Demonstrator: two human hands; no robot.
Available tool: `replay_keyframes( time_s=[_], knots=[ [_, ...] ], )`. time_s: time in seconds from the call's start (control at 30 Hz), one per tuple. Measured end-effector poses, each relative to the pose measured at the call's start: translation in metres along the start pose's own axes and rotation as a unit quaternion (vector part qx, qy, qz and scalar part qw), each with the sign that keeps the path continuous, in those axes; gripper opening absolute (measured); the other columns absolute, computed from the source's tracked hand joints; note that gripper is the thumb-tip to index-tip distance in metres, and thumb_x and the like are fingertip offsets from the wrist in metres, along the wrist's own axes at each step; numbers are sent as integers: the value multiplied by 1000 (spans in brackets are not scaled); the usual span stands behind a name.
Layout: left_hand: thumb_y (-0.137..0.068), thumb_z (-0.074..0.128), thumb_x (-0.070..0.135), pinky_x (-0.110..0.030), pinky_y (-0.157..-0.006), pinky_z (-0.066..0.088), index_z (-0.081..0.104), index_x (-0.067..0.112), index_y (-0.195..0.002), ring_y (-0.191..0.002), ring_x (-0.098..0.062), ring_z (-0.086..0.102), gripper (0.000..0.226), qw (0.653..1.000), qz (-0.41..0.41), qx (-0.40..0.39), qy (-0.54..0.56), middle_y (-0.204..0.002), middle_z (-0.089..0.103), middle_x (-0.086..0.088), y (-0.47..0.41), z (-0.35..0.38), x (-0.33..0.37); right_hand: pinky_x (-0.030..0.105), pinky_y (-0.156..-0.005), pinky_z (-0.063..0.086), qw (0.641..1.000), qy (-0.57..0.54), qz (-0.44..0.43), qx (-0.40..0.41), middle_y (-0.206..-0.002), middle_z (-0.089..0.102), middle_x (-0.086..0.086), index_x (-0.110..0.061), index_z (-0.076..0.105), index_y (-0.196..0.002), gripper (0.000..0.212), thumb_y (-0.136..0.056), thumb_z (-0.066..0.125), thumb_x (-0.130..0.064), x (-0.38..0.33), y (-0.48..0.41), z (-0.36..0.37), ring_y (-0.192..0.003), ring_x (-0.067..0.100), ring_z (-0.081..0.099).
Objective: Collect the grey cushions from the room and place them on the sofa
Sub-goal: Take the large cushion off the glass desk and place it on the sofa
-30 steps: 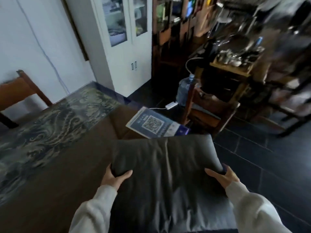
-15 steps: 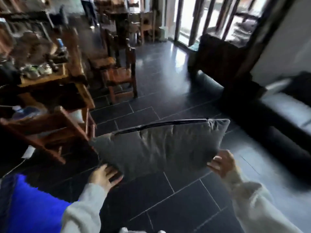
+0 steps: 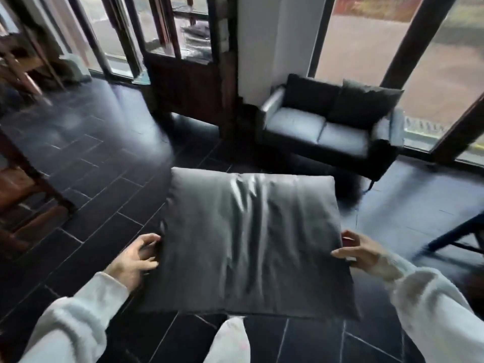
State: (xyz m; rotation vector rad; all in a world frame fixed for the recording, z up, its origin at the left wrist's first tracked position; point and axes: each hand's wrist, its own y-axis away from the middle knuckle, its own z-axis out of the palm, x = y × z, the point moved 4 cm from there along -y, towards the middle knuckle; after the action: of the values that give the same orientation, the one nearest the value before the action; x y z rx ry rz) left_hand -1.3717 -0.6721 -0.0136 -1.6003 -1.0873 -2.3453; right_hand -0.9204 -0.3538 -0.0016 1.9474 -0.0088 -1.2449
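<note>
Cushion (image 3: 248,239) carried flat above dark floor (image 3: 110,195), left hand (image 3: 135,260) and right hand (image 3: 361,251) each clasping a side edge. Sofa (image 3: 324,129) ahead, well apart, second cushion (image 3: 364,106) on it; wooden chair (image 3: 23,189) left.

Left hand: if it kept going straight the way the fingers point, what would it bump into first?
The left hand points inward at the grey cushion it already grips by the edge, so it would likely just press deeper into that.
</note>
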Motion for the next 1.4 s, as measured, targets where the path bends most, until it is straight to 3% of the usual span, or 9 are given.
replay_keyframes(
  time_s=[0.13, 0.2, 0.27, 0.33, 0.4, 0.5, 0.67, 0.97, 1.4],
  knots=[
    [-84, 76, 16, -36, -79, 52, 54, 17, -134, -97, -22, 67, 55, 998, 46, 29, -17, -119, 69, -5, -98, 59, 52, 30, -66, 52, 983, -134, -34, 120, -83, 77, 0, -31, 65, -123, 89, -41, 100, -36, -35, -49, -19, -69, 19, 69],
    [-96, 72, 20, -32, -98, 46, 47, 8, -146, -116, -21, 61, 57, 995, 54, 53, -60, -132, 62, -8, -150, 83, 66, 30, -78, 57, 975, -135, -58, 169, -92, 83, -2, -21, 73, -119, 98, -32, 102, -55, -54, -77, -23, -82, 16, 78],
    [-93, 74, 28, -18, -96, 46, 54, 4, -140, -113, -17, 66, 56, 988, 44, 53, -137, -121, 68, 0, -191, 107, 86, 27, -75, 60, 975, -105, -66, 182, -93, 83, 0, -14, 79, -109, 105, -20, 101, -65, -74, -97, -25, -85, 15, 80],
    [-87, 81, 24, -8, -68, 51, 65, 5, -123, -84, -8, 74, 44, 988, 35, 20, -148, -95, 78, 6, -234, 123, 96, 34, -81, 62, 973, -98, -53, 202, -92, 83, 3, -13, 79, -107, 102, -20, 104, -59, -90, -117, -35, -85, 19, 81],
    [-83, 84, 15, -12, -58, 54, 69, 8, -118, -76, -8, 77, 39, 989, 26, -7, -145, -89, 82, 3, -269, 138, 105, 44, -92, 62, 971, -93, -44, 215, -93, 83, 4, -14, 79, -107, 92, -26, 106, -51, -108, -130, -48, -87, 24, 81],
    [-70, 91, 28, -26, -77, 59, 72, 17, -113, -91, -15, 77, 49, 990, 26, -19, -137, -101, 81, -1, -311, 162, 123, 43, -86, 63, 963, -94, -51, 246, -90, 83, 5, -12, 79, -104, 78, -35, 104, -37, -128, -152, -73, -86, 25, 80],
    [-55, 91, 43, -38, -94, 56, 69, 20, -117, -101, -17, 76, 69, 989, 32, -34, -143, -106, 81, 2, -383, 202, 151, 16, -53, 56, 947, -112, -62, 296, -77, 81, -9, -17, 77, -98, 49, -56, 101, -13, -155, -196, -102, -66, 4, 76],
    [-64, 90, 40, -37, -85, 57, 69, 18, -113, -97, -20, 77, 58, 981, 62, -38, -181, -101, 81, 4, -536, 309, 211, 31, -75, 58, 927, -155, -66, 334, -80, 81, -12, -20, 78, -98, 39, -66, 99, -17, -186, -329, -192, -77, 10, 77],
    [-44, 97, 65, -52, -100, 56, 68, 28, -118, -104, -20, 75, 88, 984, 32, 0, -174, -110, 80, 4, -720, 444, 292, 27, -66, 56, 924, -187, -55, 330, -79, 81, -5, -15, 75, -99, 39, -67, 97, -12, -301, -515, -348, -74, 12, 77]
  ],
)
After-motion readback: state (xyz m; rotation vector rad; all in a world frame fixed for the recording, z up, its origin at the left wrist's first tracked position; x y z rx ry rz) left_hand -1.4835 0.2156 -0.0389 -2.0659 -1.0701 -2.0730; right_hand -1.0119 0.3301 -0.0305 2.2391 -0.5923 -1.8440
